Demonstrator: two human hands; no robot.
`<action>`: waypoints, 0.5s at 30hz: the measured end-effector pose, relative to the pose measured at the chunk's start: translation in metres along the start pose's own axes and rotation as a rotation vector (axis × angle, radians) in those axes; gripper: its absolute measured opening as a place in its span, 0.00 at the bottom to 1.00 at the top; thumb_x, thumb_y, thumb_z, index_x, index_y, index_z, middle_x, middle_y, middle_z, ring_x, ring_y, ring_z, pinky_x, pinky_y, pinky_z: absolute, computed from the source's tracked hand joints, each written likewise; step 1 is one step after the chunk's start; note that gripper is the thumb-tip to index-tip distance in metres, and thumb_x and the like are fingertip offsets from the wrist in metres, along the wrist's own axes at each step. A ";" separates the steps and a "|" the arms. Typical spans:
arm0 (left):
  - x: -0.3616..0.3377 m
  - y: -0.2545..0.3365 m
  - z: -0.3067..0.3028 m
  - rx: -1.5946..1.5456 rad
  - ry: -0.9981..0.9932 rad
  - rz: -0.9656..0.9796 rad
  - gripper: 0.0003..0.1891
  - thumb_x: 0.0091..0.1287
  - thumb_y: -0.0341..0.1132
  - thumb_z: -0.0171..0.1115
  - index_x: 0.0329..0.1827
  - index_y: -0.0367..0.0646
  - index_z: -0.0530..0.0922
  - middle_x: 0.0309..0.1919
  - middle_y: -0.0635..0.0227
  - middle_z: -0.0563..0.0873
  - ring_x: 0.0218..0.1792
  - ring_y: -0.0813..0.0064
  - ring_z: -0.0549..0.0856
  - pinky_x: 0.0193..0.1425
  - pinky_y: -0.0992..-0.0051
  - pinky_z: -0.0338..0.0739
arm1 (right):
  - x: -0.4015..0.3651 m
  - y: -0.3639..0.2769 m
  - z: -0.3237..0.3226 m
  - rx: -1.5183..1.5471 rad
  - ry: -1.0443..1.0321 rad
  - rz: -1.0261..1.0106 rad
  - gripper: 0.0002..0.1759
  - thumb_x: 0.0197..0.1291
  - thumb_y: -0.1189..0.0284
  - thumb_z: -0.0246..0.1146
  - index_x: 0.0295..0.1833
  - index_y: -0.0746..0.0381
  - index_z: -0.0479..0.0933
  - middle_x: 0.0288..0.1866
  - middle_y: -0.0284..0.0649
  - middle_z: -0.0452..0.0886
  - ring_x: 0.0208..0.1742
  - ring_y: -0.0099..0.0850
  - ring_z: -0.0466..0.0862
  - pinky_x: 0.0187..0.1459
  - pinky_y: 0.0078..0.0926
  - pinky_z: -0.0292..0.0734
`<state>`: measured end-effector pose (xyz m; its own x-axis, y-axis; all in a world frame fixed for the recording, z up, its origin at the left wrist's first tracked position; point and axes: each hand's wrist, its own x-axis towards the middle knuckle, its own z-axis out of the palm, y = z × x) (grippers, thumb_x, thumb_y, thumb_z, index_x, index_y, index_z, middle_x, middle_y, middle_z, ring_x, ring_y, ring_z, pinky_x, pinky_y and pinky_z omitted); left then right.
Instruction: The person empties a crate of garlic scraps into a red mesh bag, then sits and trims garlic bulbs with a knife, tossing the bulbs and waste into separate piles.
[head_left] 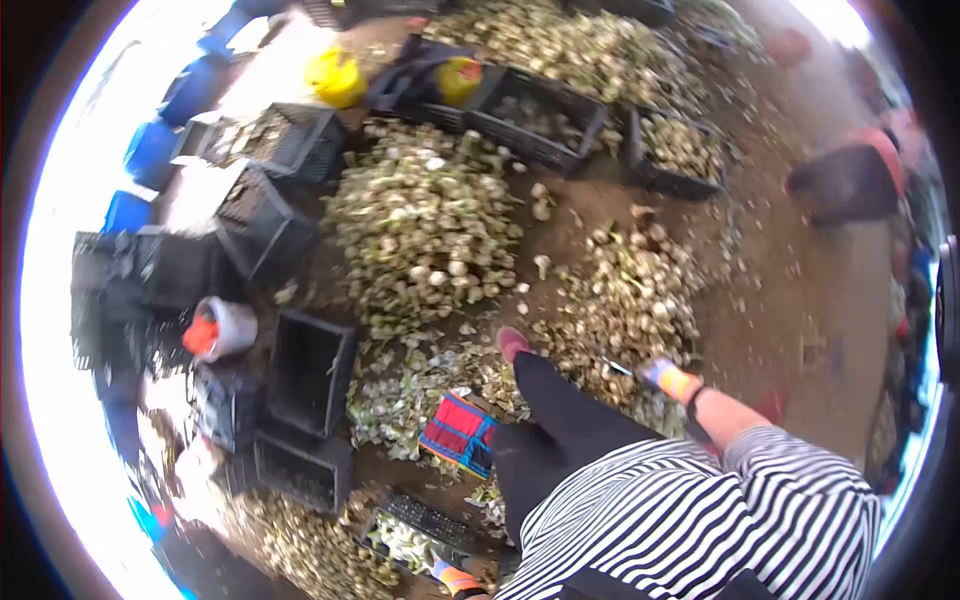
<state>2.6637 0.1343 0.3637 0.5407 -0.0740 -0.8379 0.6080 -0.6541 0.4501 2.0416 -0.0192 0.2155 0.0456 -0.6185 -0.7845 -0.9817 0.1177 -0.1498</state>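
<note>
My right hand point(662, 378), in a pale glove with an orange cuff, is closed round a metal-bladed tool point(617, 367), probably a knife or shears. The blade points left over a heap of garlic-like bulbs point(645, 290). At the bottom, my left hand point(450, 574), also gloved, is at the edge of a black crate point(425, 516) holding pale bulbs point(402, 540). Its fingers are too small and blurred to read. A red and blue cloth point(460, 433) lies by my knee.
A larger bulb heap point(425, 225) lies ahead. Dark crates, one empty point(311, 372) and one holding bulbs point(680, 150), stand around. A white bucket point(234, 329) with something orange is at left. Yellow bags point(335, 78) lie beyond. A blurred, partly visible person point(850, 180) is at right.
</note>
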 end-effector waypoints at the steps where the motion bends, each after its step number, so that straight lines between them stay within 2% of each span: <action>1: 0.020 0.018 0.005 0.097 -0.019 0.053 0.22 0.66 0.47 0.49 0.63 0.58 0.65 0.61 0.66 0.70 0.58 0.65 0.71 0.61 0.64 0.64 | 0.010 -0.005 -0.010 0.140 0.040 0.053 0.15 0.52 0.60 0.52 0.36 0.56 0.80 0.36 0.47 0.81 0.40 0.45 0.81 0.41 0.38 0.74; 2: 0.051 0.031 0.007 0.180 -0.045 0.106 0.24 0.66 0.47 0.50 0.65 0.58 0.64 0.63 0.67 0.69 0.59 0.65 0.70 0.61 0.65 0.64 | 0.014 -0.010 -0.024 0.284 0.042 0.164 0.16 0.50 0.59 0.53 0.35 0.57 0.80 0.36 0.47 0.81 0.40 0.45 0.81 0.40 0.38 0.74; 3: 0.139 0.035 -0.021 0.100 -0.215 0.110 0.26 0.64 0.45 0.54 0.66 0.57 0.64 0.63 0.67 0.68 0.58 0.66 0.71 0.58 0.64 0.67 | 0.016 -0.018 -0.041 0.428 0.061 0.276 0.17 0.48 0.58 0.53 0.35 0.57 0.80 0.36 0.47 0.81 0.40 0.45 0.80 0.40 0.38 0.74; 4: 0.119 0.073 0.031 0.385 -0.035 0.342 0.25 0.64 0.44 0.55 0.65 0.55 0.66 0.60 0.65 0.71 0.56 0.66 0.72 0.57 0.65 0.68 | 0.009 -0.030 -0.061 0.593 0.038 0.444 0.17 0.47 0.58 0.54 0.34 0.57 0.80 0.36 0.47 0.81 0.40 0.45 0.80 0.40 0.37 0.74; 5: 0.126 0.106 0.071 0.320 -0.086 0.337 0.22 0.64 0.42 0.54 0.62 0.52 0.68 0.53 0.66 0.73 0.50 0.69 0.73 0.52 0.67 0.68 | -0.001 -0.042 -0.079 0.604 0.008 0.547 0.17 0.46 0.59 0.56 0.34 0.58 0.80 0.38 0.46 0.81 0.42 0.45 0.80 0.43 0.38 0.74; 6: 0.135 0.140 0.107 0.264 -0.213 0.313 0.20 0.64 0.40 0.53 0.60 0.50 0.70 0.46 0.67 0.74 0.44 0.72 0.73 0.46 0.69 0.69 | -0.007 -0.043 -0.074 0.630 0.008 0.589 0.17 0.46 0.59 0.56 0.34 0.58 0.80 0.38 0.46 0.81 0.42 0.45 0.80 0.43 0.38 0.74; 8: 0.130 0.191 0.186 0.201 -0.463 0.229 0.16 0.64 0.35 0.51 0.54 0.44 0.74 0.32 0.68 0.78 0.32 0.77 0.74 0.34 0.73 0.70 | -0.024 -0.035 -0.041 0.704 0.080 0.822 0.17 0.46 0.59 0.57 0.35 0.58 0.81 0.38 0.47 0.81 0.43 0.44 0.81 0.43 0.37 0.74; 9: 0.078 0.215 0.248 0.328 -0.444 0.340 0.16 0.64 0.34 0.53 0.55 0.44 0.73 0.33 0.69 0.77 0.32 0.76 0.75 0.36 0.76 0.70 | -0.028 -0.022 0.006 0.645 0.093 0.951 0.19 0.45 0.57 0.59 0.38 0.59 0.81 0.42 0.47 0.81 0.47 0.43 0.80 0.46 0.35 0.73; 10: 0.062 0.229 0.289 0.454 -0.441 0.460 0.17 0.65 0.33 0.54 0.56 0.43 0.72 0.34 0.70 0.77 0.33 0.76 0.75 0.37 0.78 0.71 | -0.048 -0.025 0.024 0.687 0.098 1.009 0.19 0.45 0.57 0.59 0.38 0.59 0.81 0.42 0.47 0.81 0.47 0.43 0.80 0.46 0.35 0.73; 11: 0.072 0.236 0.317 0.506 -0.498 0.461 0.17 0.65 0.33 0.54 0.56 0.43 0.72 0.34 0.70 0.77 0.33 0.76 0.75 0.37 0.78 0.71 | -0.066 -0.032 0.041 0.863 0.069 1.081 0.22 0.44 0.55 0.60 0.41 0.59 0.80 0.45 0.48 0.80 0.49 0.44 0.79 0.48 0.35 0.73; 12: 0.088 0.242 0.349 0.585 -0.598 0.421 0.18 0.63 0.34 0.57 0.57 0.44 0.72 0.39 0.67 0.78 0.37 0.74 0.77 0.41 0.77 0.72 | -0.078 -0.038 0.057 1.043 0.052 1.146 0.25 0.44 0.54 0.61 0.45 0.59 0.79 0.47 0.48 0.80 0.51 0.44 0.78 0.50 0.34 0.73; 13: 0.103 0.244 0.382 0.668 -0.691 0.377 0.20 0.62 0.35 0.60 0.57 0.44 0.71 0.44 0.64 0.79 0.40 0.72 0.79 0.44 0.75 0.74 | -0.091 -0.042 0.082 1.051 0.102 1.205 0.28 0.44 0.54 0.61 0.50 0.60 0.77 0.50 0.49 0.78 0.53 0.45 0.77 0.53 0.34 0.71; 14: 0.111 0.242 0.415 0.727 -0.734 0.368 0.20 0.62 0.35 0.60 0.57 0.44 0.71 0.44 0.64 0.79 0.40 0.72 0.79 0.44 0.75 0.74 | -0.107 -0.055 0.111 1.054 0.134 1.268 0.31 0.44 0.55 0.61 0.54 0.61 0.74 0.53 0.50 0.76 0.55 0.45 0.75 0.55 0.34 0.70; 15: 0.116 0.231 0.444 0.931 -0.841 0.502 0.20 0.62 0.33 0.60 0.57 0.42 0.71 0.45 0.65 0.79 0.41 0.72 0.79 0.46 0.76 0.74 | -0.123 -0.077 0.107 1.054 0.118 1.289 0.31 0.45 0.55 0.61 0.54 0.61 0.74 0.52 0.51 0.76 0.55 0.45 0.75 0.55 0.34 0.70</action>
<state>2.6089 -0.3594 0.2335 -0.1341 -0.6692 -0.7309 -0.3466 -0.6593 0.6673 2.1314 0.1315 0.2592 -0.7006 0.2475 -0.6693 0.1855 0.9688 0.1641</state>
